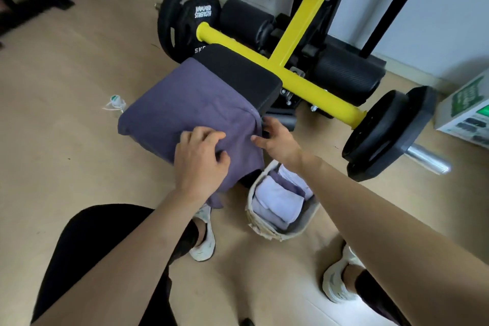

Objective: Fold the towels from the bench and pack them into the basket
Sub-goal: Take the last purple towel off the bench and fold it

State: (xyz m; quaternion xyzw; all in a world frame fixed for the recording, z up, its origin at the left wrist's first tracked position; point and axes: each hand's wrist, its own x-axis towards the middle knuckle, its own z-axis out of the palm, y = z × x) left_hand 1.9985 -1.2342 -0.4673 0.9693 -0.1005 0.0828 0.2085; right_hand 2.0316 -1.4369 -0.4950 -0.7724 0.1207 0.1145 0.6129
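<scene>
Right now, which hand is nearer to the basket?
Right. The right hand is at the purple towel's hanging edge, almost directly above the basket. The left hand rests on the towel, farther to the left.

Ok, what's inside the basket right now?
The basket holds folded towels standing side by side: pale lilac towels, with a darker purple one between them. Its bottom and anything beneath the towels are covered, so the exact count is unclear.

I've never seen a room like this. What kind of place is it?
Probably a gym or home workout room: a padded bench on a yellow frame, with black weight plates marked Hammer Strength.
</scene>
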